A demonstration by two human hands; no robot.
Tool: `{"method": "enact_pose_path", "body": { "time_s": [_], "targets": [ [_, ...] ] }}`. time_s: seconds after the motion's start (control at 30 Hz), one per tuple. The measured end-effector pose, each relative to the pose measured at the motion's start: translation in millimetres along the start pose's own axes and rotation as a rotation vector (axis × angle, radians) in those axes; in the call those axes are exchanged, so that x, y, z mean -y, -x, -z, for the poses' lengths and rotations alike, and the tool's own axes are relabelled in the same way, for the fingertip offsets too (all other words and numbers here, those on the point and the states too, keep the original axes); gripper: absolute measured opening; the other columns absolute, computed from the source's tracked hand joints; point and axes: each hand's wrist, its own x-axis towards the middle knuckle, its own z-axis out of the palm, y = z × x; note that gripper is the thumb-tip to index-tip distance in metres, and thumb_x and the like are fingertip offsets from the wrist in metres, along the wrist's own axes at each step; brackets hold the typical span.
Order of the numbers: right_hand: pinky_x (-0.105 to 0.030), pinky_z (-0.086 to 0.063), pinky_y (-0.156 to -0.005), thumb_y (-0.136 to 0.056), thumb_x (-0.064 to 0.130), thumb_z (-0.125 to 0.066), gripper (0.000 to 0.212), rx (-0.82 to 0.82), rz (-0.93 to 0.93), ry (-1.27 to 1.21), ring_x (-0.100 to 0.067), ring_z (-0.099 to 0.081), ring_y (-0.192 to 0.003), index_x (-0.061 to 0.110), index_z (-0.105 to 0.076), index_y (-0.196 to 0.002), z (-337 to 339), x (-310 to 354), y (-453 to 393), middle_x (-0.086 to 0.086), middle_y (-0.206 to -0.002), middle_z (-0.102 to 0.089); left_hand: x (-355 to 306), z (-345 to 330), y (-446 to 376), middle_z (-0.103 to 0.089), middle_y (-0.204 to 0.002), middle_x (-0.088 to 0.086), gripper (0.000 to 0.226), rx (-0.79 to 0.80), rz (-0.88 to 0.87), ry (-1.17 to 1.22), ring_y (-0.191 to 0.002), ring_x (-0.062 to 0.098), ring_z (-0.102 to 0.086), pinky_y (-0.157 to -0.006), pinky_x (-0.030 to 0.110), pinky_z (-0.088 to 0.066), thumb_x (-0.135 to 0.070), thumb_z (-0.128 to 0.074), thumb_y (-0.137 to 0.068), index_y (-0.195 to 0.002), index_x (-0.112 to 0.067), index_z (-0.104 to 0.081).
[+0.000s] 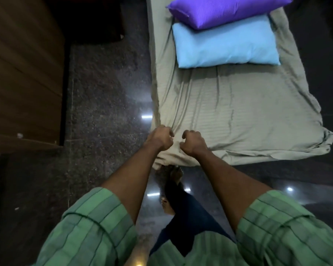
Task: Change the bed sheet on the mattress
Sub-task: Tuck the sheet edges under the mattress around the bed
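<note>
Both hands work the near left corner of the sheet (229, 112). The left hand (160, 138) and right hand (192, 142) each pinch its cloth, fingers curled; the mattress runs lengthwise away from them toward the pillows (227, 45).

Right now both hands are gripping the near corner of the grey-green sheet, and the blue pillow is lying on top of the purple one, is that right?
Not quite. The head view shows the purple pillow lying partly on top of the blue pillow, not the reverse. The rest holds: the left hand and right hand both grip the near corner of the grey-green sheet.
</note>
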Motion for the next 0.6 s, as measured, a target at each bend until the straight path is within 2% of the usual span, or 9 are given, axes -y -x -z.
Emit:
{"method": "enact_pose_path", "body": {
  "time_s": [0.27, 0.43, 0.6],
  "targets": [
    [-0.040, -0.055, -0.095, -0.085, 0.032, -0.059, 0.034, -0.100, -0.113, -0.209, -0.032, -0.060, -0.118, 0.017, -0.067, -0.114, 100.5, 57.2, -46.5, -0.011, -0.121, -0.068, -35.6, 127.6, -39.5, -0.061, -0.129, 0.002, 0.022, -0.011, -0.099, -0.145, -0.122, 0.025, -0.060, -0.104, 0.041, -0.050, -0.029, -0.058, -0.090, -0.107, -0.036, -0.070],
    [-0.040, -0.055, -0.094, -0.083, 0.032, -0.060, 0.035, -0.162, -0.130, -0.239, -0.032, -0.062, -0.117, 0.018, -0.067, -0.114, 162.6, 100.1, -76.5, -0.011, -0.121, -0.068, -49.8, 212.6, -78.5, -0.065, -0.125, 0.003, 0.023, -0.064, -0.174, -0.191, -0.116, 0.027, -0.064, -0.102, 0.042, -0.053, -0.028, -0.057, -0.086, -0.101, -0.036, -0.072],
    [-0.039, -0.055, -0.091, -0.085, 0.026, -0.060, 0.028, -0.212, -0.160, -0.236, -0.033, -0.062, -0.113, 0.014, -0.066, -0.108, 209.9, 146.2, -117.7, -0.012, -0.116, -0.069, -55.4, 291.4, -120.8, -0.069, -0.126, 0.000, 0.026, -0.101, -0.250, -0.222, -0.117, 0.025, -0.065, -0.098, 0.035, -0.053, -0.025, -0.059, -0.088, -0.108, -0.031, -0.076]
  ]
}}
